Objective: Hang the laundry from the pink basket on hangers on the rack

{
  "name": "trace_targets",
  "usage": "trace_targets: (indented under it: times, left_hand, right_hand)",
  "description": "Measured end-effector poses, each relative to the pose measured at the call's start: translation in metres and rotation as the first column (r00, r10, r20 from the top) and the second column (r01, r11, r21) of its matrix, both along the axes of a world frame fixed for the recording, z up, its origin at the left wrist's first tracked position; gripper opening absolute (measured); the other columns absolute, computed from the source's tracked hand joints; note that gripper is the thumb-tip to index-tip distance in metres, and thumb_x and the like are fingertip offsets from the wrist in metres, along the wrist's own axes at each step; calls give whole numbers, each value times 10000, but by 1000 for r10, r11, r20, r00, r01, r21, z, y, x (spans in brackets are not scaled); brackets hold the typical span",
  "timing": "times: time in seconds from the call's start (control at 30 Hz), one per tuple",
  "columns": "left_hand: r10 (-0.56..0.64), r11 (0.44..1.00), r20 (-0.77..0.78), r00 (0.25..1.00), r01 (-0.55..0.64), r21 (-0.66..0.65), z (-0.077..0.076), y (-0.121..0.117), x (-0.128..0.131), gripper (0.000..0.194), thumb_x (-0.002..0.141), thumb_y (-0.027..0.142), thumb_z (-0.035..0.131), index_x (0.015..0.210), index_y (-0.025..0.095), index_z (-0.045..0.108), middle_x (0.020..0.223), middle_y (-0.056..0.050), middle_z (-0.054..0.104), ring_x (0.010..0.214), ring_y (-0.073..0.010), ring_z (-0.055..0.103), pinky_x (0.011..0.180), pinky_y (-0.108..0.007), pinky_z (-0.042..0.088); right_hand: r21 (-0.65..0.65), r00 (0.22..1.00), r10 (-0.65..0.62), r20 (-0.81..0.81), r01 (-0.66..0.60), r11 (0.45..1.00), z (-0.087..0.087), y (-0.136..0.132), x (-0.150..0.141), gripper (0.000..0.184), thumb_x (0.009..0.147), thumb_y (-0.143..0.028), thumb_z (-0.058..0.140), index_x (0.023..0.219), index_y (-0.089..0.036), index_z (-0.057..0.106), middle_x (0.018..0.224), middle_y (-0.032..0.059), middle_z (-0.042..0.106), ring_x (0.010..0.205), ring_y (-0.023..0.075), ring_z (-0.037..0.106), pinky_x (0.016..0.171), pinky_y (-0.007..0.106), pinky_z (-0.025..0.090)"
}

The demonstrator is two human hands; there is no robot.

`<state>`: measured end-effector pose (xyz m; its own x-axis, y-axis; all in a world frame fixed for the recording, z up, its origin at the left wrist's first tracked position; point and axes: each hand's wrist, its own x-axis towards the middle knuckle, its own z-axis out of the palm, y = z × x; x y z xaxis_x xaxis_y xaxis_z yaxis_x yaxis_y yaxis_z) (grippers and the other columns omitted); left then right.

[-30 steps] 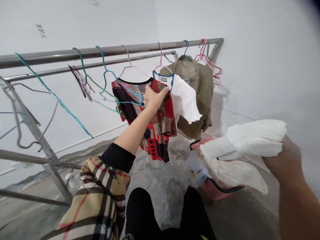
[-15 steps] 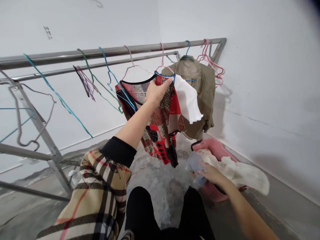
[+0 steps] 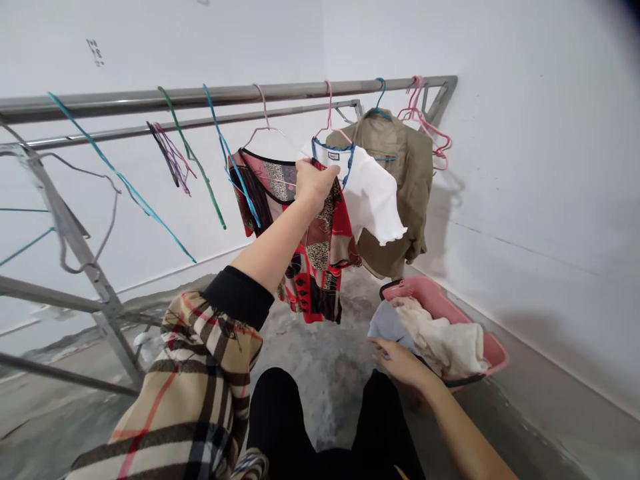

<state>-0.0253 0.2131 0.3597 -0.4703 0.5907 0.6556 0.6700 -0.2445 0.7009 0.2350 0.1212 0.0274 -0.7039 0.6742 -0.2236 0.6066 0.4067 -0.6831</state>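
My left hand (image 3: 314, 185) is raised and closed on the neckline of a red patterned top (image 3: 310, 260) that hangs from a pale wire hanger on the metal rack rail (image 3: 200, 97). A white top (image 3: 373, 200) hangs just right of it, then a khaki jacket (image 3: 405, 180). My right hand (image 3: 400, 360) is low, fingers spread, resting at the near rim of a pink laundry basket (image 3: 493, 350) beside the pale clothes (image 3: 445, 340) inside it. It holds nothing.
Several empty wire hangers (image 3: 190, 150) hang along the left of the rail; pink ones (image 3: 430, 130) hang at its far right end. The rack's slanted legs (image 3: 85, 267) stand at left. White walls meet in the corner behind, above a concrete floor (image 3: 320, 347).
My right hand dropped the white fluffy cloth into the basket and now lies empty at its rim. My left hand has kept hold of the red top, which swung slightly.
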Motion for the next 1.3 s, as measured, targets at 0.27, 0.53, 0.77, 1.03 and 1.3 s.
trace_targets:
  times: [0.27, 0.53, 0.77, 1.03, 1.3]
  left_hand:
    - [287, 903, -383, 878, -382, -199, -10, -55, -16, 296, 796, 515, 586, 813, 222, 546, 870, -90, 668, 903, -281, 617, 822, -412, 447]
    - [216, 858, -745, 631, -486, -163, -23, -92, -6, 205, 878, 192, 451, 1023, 241, 588, 1013, -73, 675, 905, -250, 635, 710, -327, 418]
    - [134, 920, -866, 481, -384, -71, -36, -106, -12, 256, 910, 149, 371, 966, 232, 606, 963, -74, 638, 795, -198, 611, 580, -296, 347]
    - [105, 993, -538, 836, -115, 16, -29, -107, -11, 173, 750, 127, 525, 897, 196, 586, 921, -50, 622, 831, -191, 591, 731, -300, 452]
    - [-258, 962, 369, 893, 274, 9, -9, -105, 2, 136, 772, 308, 595, 753, 191, 528, 654, 6, 573, 577, -121, 550, 544, -239, 443]
  right_hand:
    - [-1, 997, 0, 78, 1, 1000, -3, -5, 3, 545, 858, -360, 471, 1361, -163, 536, 1201, 129, 656, 1104, 261, 610, 971, 366, 435]
    - [-48, 997, 25, 66, -22, 999, -14, -8, -4, 539, 863, -355, 477, 1354, -142, 539, 1192, 122, 650, 1059, 245, 617, 949, 344, 441]
    - [-48, 998, 24, 54, -21, 999, -26, -8, -4, 528, 864, -350, 481, 1347, -146, 544, 1153, 117, 660, 1048, 241, 619, 938, 343, 442]
    - [-58, 998, 33, 50, -30, 998, -31, -11, -4, 544, 859, -366, 491, 1352, -142, 542, 1140, 125, 669, 1050, 244, 619, 949, 345, 435]
    - [-71, 998, 37, 44, -33, 997, -34, -13, -2, 532, 856, -349, 491, 1350, -159, 545, 1144, 114, 674, 1032, 234, 633, 940, 341, 445]
